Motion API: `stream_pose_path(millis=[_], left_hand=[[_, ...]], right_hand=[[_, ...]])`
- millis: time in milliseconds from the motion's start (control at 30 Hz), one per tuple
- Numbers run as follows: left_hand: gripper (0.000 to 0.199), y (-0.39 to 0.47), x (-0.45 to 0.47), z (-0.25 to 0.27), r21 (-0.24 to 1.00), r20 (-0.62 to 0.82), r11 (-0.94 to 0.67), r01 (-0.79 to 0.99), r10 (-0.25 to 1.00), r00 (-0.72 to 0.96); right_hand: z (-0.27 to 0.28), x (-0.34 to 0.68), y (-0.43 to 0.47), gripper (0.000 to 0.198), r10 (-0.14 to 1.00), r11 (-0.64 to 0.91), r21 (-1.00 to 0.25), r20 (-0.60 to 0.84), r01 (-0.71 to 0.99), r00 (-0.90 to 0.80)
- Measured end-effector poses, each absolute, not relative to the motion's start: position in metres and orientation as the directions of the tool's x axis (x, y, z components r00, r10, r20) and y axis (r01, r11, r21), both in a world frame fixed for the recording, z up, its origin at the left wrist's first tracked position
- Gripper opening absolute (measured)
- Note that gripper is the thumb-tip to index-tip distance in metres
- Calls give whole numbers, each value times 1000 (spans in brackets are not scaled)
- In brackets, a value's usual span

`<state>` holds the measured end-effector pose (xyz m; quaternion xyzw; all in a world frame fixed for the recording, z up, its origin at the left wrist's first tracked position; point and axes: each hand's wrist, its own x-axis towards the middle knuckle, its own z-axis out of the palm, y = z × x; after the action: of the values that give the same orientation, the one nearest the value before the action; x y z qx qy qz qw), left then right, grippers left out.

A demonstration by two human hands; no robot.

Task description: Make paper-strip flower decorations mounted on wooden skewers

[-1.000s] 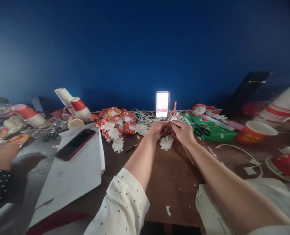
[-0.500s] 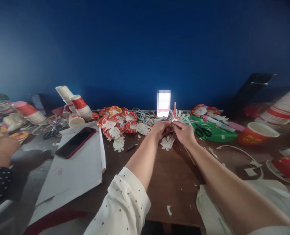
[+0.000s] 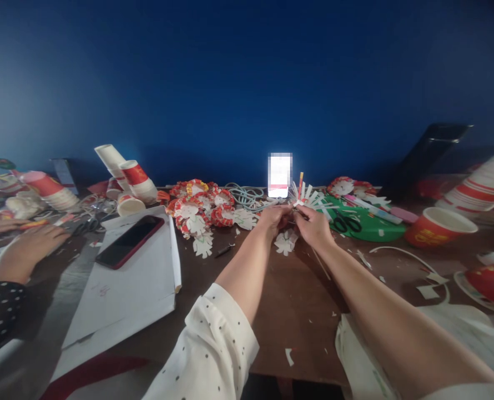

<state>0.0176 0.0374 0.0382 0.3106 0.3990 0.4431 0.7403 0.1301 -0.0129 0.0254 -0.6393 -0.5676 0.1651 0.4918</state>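
My left hand [image 3: 277, 218] and my right hand [image 3: 313, 226] meet above the middle of the table, fingers closed. Between them is a paper cup cut into strips [image 3: 312, 195], its white strips fanning out and one red-orange strip standing up. Much of it is hidden behind my fingers. Just below lies a white cut-out paper shape [image 3: 286, 243]. A thin stick [image 3: 322, 264] slants down beside my right wrist. Behind my hands a lit phone [image 3: 279, 175] stands upright, its screen blurred out.
Left are a pile of red-and-white paper crafts [image 3: 192, 208], a phone [image 3: 130, 242] on white cardboard [image 3: 117, 300], and stacked paper cups [image 3: 137, 182]. Right are scissors [image 3: 345, 223] on a green sheet [image 3: 382, 229] and a red cup [image 3: 432, 229]. Another person's hands [image 3: 25, 250] work far left.
My hands keep their hold almost in place, with the strips tilted slightly to the right. At far left, the other person's hand has reached forward and flattened out, and a second hand shows.
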Motion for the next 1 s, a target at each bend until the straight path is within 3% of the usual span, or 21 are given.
stream_pose_path(millis=[533, 733, 1000], left_hand=[[18, 36, 17, 39, 783, -343, 443, -438, 893, 290], [16, 35, 16, 40, 749, -336, 456, -480, 887, 318], [11, 40, 11, 41, 762, -302, 454, -462, 880, 366]], right_hand=[[29, 126, -17, 44, 925, 70, -876, 236, 476, 298], [26, 130, -14, 42, 892, 111, -858, 308, 502, 330], [31, 130, -16, 41, 897, 88, -839, 302, 537, 324]])
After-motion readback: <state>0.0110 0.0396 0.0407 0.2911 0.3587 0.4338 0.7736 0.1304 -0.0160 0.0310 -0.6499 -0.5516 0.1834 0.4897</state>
